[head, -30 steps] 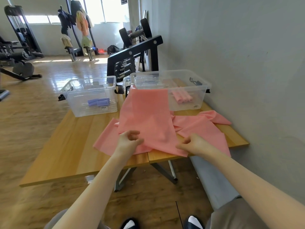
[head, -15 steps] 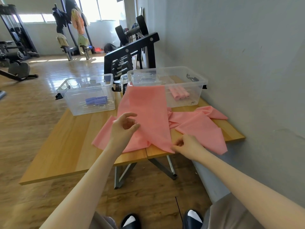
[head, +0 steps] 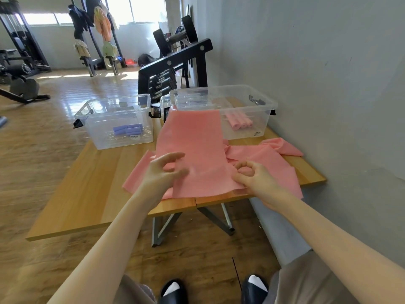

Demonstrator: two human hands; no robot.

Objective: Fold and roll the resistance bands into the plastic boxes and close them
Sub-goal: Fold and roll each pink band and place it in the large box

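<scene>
- A long, thin, salmon-pink resistance band (head: 192,150) lies spread on a pale wooden counter (head: 92,194). Its far end is draped up over the rim of a clear plastic box (head: 258,106) at the far right; its near end reaches the counter's near edge.
- The left hand (head: 162,172) hovers over the band's near left part, fingers loosely curved and parted. It looks released, holding nothing, though motion blur at the fingertips makes contact hard to judge.
- The right hand (head: 254,178) sits at the band's near right edge, thumb and forefinger curled into a ring that appears to pinch the pink material.
- So the band lies mostly beyond and between the two hands, with only its near right edge in a grip.
- A second stretch of pink band (head: 274,156) is bunched to the right, partly under the first.
- To fold well, likely take both near corners, keep the edges level, and lift the near end evenly toward the far end, smoothing wrinkles before rolling.
- The far right box already holds pink rolls (head: 240,122). A second clear plastic box (head: 116,123), far left, holds blue-violet rolls (head: 129,129). Neither box has its lid shut on top.
</scene>
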